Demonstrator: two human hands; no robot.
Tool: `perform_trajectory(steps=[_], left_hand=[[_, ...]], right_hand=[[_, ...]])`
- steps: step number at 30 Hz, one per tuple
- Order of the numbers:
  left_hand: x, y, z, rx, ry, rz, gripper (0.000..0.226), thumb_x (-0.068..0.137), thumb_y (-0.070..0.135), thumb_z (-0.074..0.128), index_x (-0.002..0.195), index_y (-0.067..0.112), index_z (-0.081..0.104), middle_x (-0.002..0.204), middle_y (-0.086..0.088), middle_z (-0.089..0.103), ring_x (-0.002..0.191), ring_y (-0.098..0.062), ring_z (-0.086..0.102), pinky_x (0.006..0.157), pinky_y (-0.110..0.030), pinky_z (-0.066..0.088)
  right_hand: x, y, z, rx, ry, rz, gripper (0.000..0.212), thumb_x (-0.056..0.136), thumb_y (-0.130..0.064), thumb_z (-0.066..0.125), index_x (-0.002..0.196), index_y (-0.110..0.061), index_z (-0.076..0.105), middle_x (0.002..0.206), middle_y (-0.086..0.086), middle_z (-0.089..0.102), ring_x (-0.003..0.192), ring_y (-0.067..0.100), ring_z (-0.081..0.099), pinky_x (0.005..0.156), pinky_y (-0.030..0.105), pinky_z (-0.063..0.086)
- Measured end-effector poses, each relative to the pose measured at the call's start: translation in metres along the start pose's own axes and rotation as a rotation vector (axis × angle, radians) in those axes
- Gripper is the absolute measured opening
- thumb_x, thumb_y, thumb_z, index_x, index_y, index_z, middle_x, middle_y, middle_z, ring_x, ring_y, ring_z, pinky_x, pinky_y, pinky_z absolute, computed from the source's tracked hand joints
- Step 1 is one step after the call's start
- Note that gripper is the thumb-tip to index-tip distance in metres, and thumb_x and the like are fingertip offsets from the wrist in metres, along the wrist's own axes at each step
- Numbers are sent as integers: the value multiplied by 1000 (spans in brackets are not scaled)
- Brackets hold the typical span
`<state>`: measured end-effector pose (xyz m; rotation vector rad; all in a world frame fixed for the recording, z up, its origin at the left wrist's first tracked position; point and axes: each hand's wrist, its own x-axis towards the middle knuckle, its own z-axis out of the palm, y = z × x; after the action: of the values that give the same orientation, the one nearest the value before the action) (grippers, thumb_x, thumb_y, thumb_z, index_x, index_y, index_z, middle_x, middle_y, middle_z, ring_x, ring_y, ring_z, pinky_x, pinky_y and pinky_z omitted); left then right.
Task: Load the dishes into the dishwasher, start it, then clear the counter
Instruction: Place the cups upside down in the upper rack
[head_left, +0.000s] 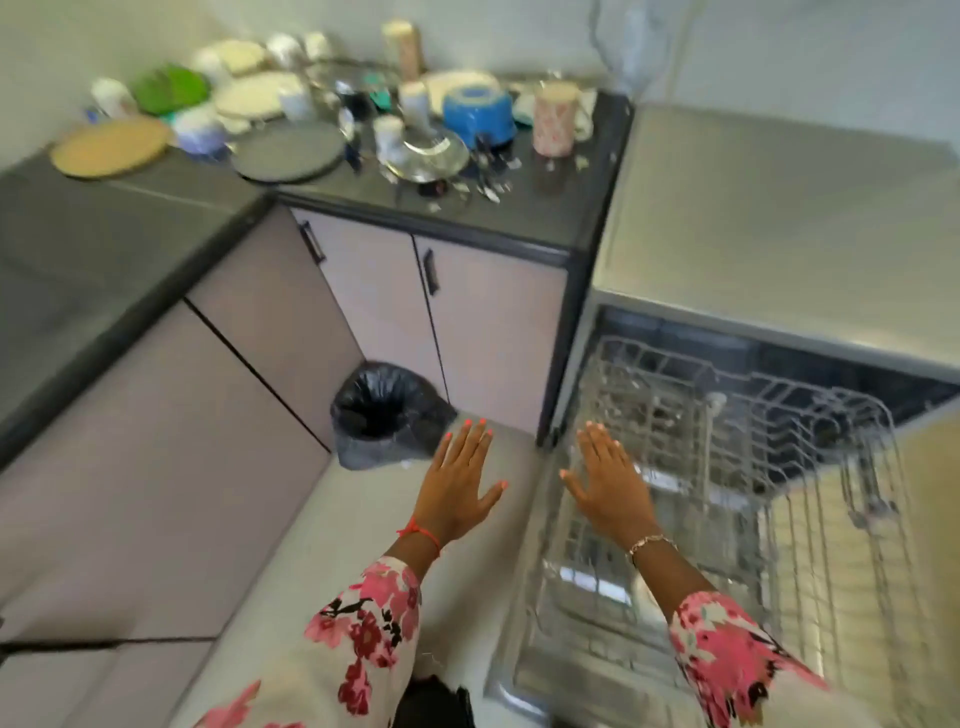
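Head view: left hand (460, 483) held flat, fingers spread wide, nothing gripped, right hand (609, 486) likewise spread and empty above pulled-out dishwasher rack (737, 447), dishes (291, 98) crowded on dark counter (524, 218), black-lined bin (387, 410) set against cabinets (488, 322).

1. The silver-topped dishwasher (753, 218) stood open just right of the dark tabletop (545, 213), its grey wire rack (727, 441) pulled out.
2. Dishes crowded the tabletop's far end: an upturned blue pot (478, 115), a grey plate (288, 151) and a tan plate (110, 148) lying flat, a green plate (169, 88), and an upright pink patterned cup (555, 120).
3. A glass lid (431, 156) and loose cutlery (488, 187) lay before the pot.
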<state>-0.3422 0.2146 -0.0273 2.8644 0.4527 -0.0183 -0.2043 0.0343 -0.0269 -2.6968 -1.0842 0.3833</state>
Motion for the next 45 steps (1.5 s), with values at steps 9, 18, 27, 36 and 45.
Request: perform_trajectory(steps=[9, 18, 27, 36, 45], left_hand=[[36, -187, -100, 49, 83, -62, 71, 95, 51, 38, 151, 14, 12, 160, -3, 5, 148, -18, -1, 119, -32, -7], [92, -309, -153, 38, 108, -166, 71, 97, 50, 36, 151, 11, 12, 160, -6, 4, 148, -19, -2, 118, -33, -7], [236, -365, -183, -22, 135, -107, 72, 97, 50, 38, 151, 11, 11, 160, -4, 4, 148, -17, -2, 118, -32, -6], [367, -382, -191, -57, 107, -38, 72, 97, 51, 36, 151, 11, 9, 160, -4, 1, 147, -15, -7, 118, -30, -8], [402, -390, -172, -14, 128, -31, 73, 95, 57, 33, 151, 17, 12, 160, 2, 3, 147, -11, -4, 118, -28, -8]], right_hand=[[116, -145, -19, -31, 98, 13, 69, 98, -45, 35, 149, -6, 11, 158, 9, 4, 147, 19, 2, 118, 30, 1], [231, -248, -51, -25, 208, -159, 68, 97, -45, 39, 148, -6, 18, 158, 9, 12, 147, 20, 6, 118, 29, 7], [399, -286, -111, 32, 361, -252, 68, 95, -43, 45, 147, -5, 23, 156, 11, 18, 146, 21, 10, 117, 30, 12], [542, -283, -167, 71, 276, -249, 64, 94, -39, 48, 147, -12, 22, 155, 10, 19, 144, 25, 16, 118, 39, 19], [611, -283, -180, -34, -33, -181, 60, 89, -25, 57, 142, -14, 30, 140, 12, 37, 128, 31, 40, 104, 43, 38]])
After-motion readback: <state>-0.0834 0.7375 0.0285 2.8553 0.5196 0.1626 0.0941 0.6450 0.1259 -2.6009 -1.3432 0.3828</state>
